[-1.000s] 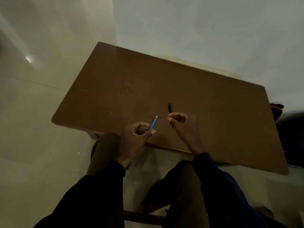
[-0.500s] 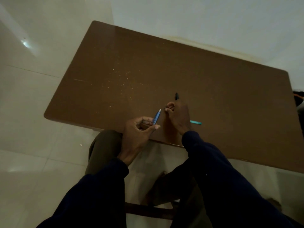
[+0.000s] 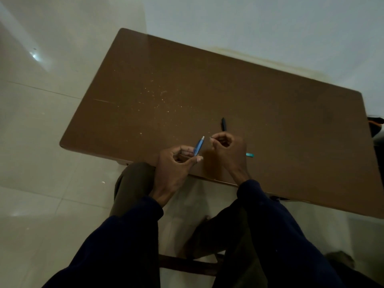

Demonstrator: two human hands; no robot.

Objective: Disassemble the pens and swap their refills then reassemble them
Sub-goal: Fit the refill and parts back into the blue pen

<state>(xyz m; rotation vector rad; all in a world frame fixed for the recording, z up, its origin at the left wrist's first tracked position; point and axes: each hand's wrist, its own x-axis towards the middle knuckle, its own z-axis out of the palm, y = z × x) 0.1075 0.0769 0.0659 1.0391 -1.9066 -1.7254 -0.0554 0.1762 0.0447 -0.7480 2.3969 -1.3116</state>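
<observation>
My left hand (image 3: pixel 174 165) pinches a blue pen barrel (image 3: pixel 199 146) between thumb and fingers, its pale end pointing up and away over the table's near edge. My right hand (image 3: pixel 227 149) is just to the right of it, fingers curled, thumb and forefinger pinching a tiny pale pen part (image 3: pixel 210 138) close to the barrel's end. What that part is cannot be made out. A black pen (image 3: pixel 223 124) lies on the table just beyond my right hand. A short teal pen piece (image 3: pixel 250 155) lies on the table, partly hidden behind my right wrist.
The brown table (image 3: pixel 187 80) has pale specks left of centre and stands against a white wall. Its near edge runs under my wrists, with my knees and a tiled floor (image 3: pixel 41 142) below. A dark object (image 3: pixel 377 125) sits at the right edge.
My right hand has lifted off the table, where it was pressed down half a second ago, and come back beside the blue barrel. The camera view has shifted. My left hand keeps its grip.
</observation>
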